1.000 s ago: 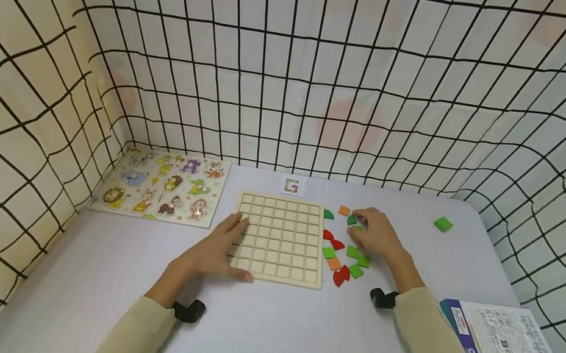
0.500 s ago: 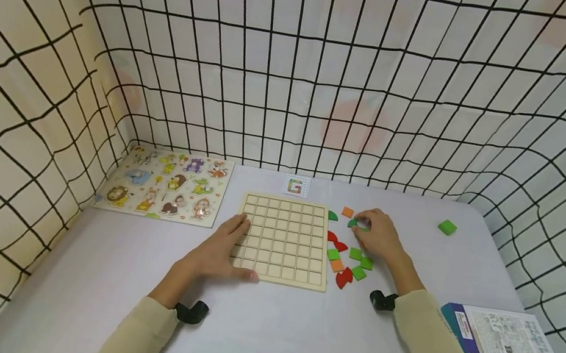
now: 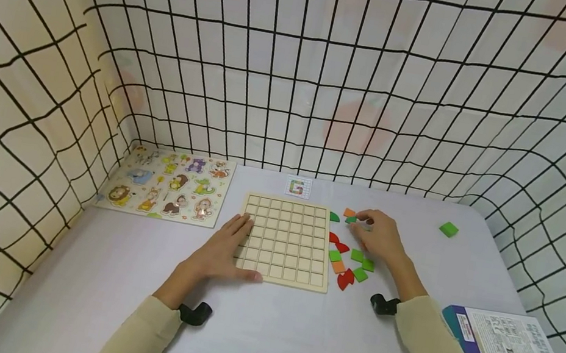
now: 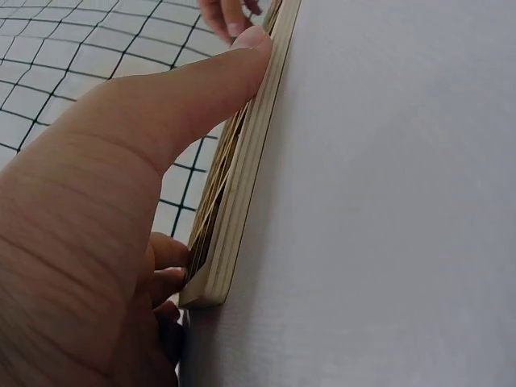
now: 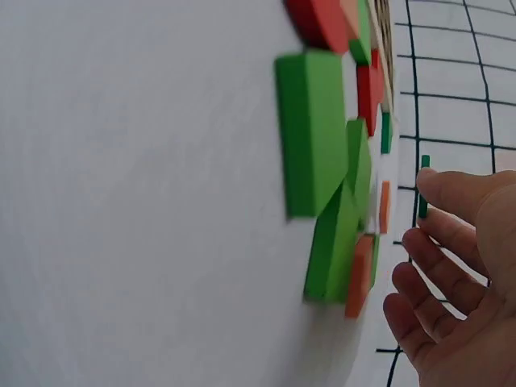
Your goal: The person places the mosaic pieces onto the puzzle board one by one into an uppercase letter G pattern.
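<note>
Right of centre in the head view, a dark green piece point(image 3: 351, 219) is pinched by the right hand point(image 3: 379, 233), just below an orange square point(image 3: 349, 212). Since half a second ago it has been brought slightly nearer that square. The grid board point(image 3: 286, 242), mid-frame, is touched at its left and lower edges by the widely spread left hand point(image 3: 219, 253).

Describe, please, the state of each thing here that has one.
Wooden grid board: flat, no piece in visible cells
Left hand: resting on the board's edge
Dark green piece: pinched by right hand, raised
Loose pieces: scattered beside the board
Far green piece: lying apart
Animal puzzle: flat, pictures up
Letter card: flat, G showing
Box: lying, printed side up
</note>
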`<state>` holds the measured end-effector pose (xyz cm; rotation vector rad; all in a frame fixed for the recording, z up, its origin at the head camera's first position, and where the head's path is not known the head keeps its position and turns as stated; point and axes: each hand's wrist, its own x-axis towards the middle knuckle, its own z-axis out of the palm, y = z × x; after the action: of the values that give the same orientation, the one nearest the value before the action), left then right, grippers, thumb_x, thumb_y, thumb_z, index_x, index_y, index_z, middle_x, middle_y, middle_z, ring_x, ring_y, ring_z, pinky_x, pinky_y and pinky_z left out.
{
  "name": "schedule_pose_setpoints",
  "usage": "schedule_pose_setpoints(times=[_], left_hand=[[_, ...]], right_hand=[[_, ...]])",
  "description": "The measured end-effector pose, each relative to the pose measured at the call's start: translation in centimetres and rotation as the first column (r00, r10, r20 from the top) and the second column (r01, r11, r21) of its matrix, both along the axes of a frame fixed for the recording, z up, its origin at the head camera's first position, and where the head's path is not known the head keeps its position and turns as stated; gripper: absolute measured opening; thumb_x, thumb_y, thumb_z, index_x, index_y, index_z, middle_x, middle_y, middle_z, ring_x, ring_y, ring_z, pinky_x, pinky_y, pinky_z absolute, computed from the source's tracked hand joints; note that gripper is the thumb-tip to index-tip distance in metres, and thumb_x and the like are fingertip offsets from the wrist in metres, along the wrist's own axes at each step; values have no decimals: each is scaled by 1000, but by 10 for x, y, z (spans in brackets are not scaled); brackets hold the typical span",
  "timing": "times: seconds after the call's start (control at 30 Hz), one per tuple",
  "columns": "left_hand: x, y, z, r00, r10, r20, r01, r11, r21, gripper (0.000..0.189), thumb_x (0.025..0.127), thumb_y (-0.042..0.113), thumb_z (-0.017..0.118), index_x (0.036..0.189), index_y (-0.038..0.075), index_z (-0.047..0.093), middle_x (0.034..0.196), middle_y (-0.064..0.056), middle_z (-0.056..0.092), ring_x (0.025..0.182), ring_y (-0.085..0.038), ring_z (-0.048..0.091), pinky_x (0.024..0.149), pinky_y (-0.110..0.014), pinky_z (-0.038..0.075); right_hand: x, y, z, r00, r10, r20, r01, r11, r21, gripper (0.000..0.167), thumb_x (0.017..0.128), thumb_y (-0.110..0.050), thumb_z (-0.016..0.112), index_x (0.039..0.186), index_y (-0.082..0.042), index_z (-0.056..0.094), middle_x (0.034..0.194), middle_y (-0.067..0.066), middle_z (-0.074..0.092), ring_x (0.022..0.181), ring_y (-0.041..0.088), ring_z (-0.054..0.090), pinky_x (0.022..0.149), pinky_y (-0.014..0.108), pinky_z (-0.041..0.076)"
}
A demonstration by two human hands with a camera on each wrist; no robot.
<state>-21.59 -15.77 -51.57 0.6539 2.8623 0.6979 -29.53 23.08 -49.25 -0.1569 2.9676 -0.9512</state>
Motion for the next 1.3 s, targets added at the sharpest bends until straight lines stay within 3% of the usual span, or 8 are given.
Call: schedule_pose_setpoints(times=[0.27,0.6,0.83,1.1,1.3], left_hand=[[-2,0,7,1000,-2,-5,1,997,-74,127,75,79,71,165,6,19,173,-15,12,161,-37,9,129,-55,21],[-3,-4,11,1000,26,18,-25,999,-45,129,71,77,77,165,8,22,173,-13,16,160,-38,13,127,-56,25],[-2,0,11,998,46,39,-45,998,-32,134,67,78,79,165,8,21,173,-11,15,161,-35,12,128,-54,25],[0,1,11,998,59,36,-59,998,-15,135,64,78,82,164,6,26,172,-12,20,160,-35,17,127,-54,27],[-2,1,11,997,65,31,-65,998,-15,135,63,79,81,164,9,27,172,-10,21,160,-34,18,126,-52,29]], right_hand=[[6,-30,11,999,49,-22,-50,995,-88,39,98,-32,69,130,-9,66,131,14,65,123,34,54,102,54,51],[4,-76,5,980,187,-63,-196,962,-188,36,96,-30,74,125,-8,72,122,11,70,114,30,60,95,48,54],[0,-111,1,983,177,-40,-181,962,-206,34,95,-32,74,122,-11,73,118,8,71,111,27,62,93,45,55],[-7,-147,-3,970,238,-58,-245,947,-208,32,96,-27,74,121,-7,75,112,7,74,101,23,65,89,40,56],[-10,-166,-2,975,216,-47,-221,952,-210,32,95,-29,76,119,-9,76,109,5,74,100,22,65,89,40,57]])
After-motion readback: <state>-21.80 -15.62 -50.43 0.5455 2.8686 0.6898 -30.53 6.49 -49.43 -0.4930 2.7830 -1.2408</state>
